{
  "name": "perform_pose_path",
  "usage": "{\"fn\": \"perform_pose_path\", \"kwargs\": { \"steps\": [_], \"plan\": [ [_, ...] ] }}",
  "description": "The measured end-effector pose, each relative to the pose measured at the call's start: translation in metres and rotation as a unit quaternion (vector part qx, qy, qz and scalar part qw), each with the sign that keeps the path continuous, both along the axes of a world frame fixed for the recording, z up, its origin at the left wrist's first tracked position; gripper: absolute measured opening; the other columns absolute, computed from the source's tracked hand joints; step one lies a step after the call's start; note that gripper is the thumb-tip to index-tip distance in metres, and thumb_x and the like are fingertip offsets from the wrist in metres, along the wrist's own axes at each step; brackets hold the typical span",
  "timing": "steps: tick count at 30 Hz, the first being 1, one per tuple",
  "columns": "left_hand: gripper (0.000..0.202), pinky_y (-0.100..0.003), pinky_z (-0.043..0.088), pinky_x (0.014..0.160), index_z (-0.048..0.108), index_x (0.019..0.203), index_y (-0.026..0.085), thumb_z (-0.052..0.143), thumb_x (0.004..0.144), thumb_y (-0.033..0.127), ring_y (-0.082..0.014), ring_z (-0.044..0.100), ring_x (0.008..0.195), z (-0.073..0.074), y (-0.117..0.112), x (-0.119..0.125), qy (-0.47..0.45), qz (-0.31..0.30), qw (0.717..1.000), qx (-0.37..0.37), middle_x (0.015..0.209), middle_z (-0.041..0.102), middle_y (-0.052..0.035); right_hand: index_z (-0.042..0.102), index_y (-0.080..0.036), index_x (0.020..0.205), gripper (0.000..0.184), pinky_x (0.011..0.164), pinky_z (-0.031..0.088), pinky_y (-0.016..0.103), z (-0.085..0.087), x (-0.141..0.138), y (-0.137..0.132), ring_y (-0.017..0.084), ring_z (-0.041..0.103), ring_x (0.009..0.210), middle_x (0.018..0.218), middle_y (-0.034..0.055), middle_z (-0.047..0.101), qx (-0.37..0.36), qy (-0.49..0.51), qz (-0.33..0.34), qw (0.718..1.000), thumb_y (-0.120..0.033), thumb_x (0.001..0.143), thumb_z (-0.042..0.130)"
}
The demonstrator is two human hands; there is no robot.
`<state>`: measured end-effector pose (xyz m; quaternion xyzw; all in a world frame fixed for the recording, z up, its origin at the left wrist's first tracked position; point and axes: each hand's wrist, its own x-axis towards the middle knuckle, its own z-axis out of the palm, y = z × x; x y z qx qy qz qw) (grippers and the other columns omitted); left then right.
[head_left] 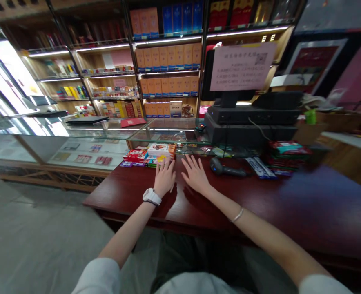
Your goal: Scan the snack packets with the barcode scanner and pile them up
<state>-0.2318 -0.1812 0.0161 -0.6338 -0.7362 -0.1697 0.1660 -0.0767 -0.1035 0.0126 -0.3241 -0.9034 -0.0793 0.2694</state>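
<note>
Both hands hover over or rest on the dark red wooden desk, palms down; exact contact is hard to tell. My left hand, with a white watch on its wrist, has its fingers stretched toward a pile of colourful snack packets and a white-and-orange box. It holds nothing. My right hand has its fingers spread and is also without anything in it. Just right of that hand lies a black barcode scanner. Farther right are blue-and-white long packets and a stack of red and green packets.
A black cash register base with a monitor, covered by a pink paper sign, stands at the back of the desk. Glass display counters run to the left. Shelves of boxed goods line the wall behind.
</note>
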Motion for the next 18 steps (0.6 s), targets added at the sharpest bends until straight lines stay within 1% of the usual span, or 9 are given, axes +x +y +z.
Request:
{"fn": "perform_pose_path", "kwargs": {
  "steps": [5, 10, 14, 18],
  "plan": [
    [0.054, -0.052, 0.022, 0.122, 0.039, 0.147, 0.02, 0.04, 0.094, 0.028, -0.0262, 0.025, 0.148, -0.002, 0.021, 0.047, -0.001, -0.083, 0.996, 0.012, 0.16, 0.03, -0.0047, 0.033, -0.016, 0.151, 0.059, 0.12, 0.015, 0.052, -0.007, 0.06, 0.008, 0.029, 0.019, 0.149, 0.162, 0.0101, 0.021, -0.009, -0.001, -0.059, 0.998, -0.032, 0.095, 0.042],
    [0.054, -0.051, 0.019, 0.123, 0.039, 0.147, 0.021, 0.04, 0.094, 0.026, -0.0254, 0.024, 0.149, -0.003, 0.041, 0.09, -0.018, -0.146, 0.989, -0.011, 0.16, 0.03, -0.004, 0.034, -0.017, 0.151, 0.059, 0.121, 0.012, 0.052, -0.014, 0.112, 0.019, 0.028, 0.019, 0.149, 0.162, 0.0098, 0.023, -0.023, -0.002, -0.128, 0.992, -0.033, 0.095, 0.041],
    [0.052, -0.051, 0.016, 0.124, 0.041, 0.145, 0.022, 0.041, 0.093, 0.025, -0.0246, 0.024, 0.149, -0.005, 0.056, 0.125, -0.027, -0.201, 0.979, -0.026, 0.16, 0.031, -0.004, 0.034, -0.018, 0.151, 0.059, 0.12, 0.014, 0.053, -0.02, 0.152, 0.029, 0.028, 0.022, 0.149, 0.161, 0.0099, 0.025, -0.03, 0.005, -0.172, 0.985, -0.033, 0.094, 0.039],
    [0.052, -0.048, 0.02, 0.123, 0.041, 0.145, 0.022, 0.043, 0.093, 0.023, -0.0235, 0.026, 0.148, -0.008, 0.074, 0.159, -0.035, -0.263, 0.963, -0.043, 0.16, 0.032, -0.0043, 0.035, -0.015, 0.15, 0.058, 0.119, 0.017, 0.051, -0.026, 0.197, 0.04, 0.028, 0.023, 0.148, 0.16, 0.0114, 0.029, -0.027, 0.019, -0.23, 0.973, -0.032, 0.094, 0.038]
  ]
}}
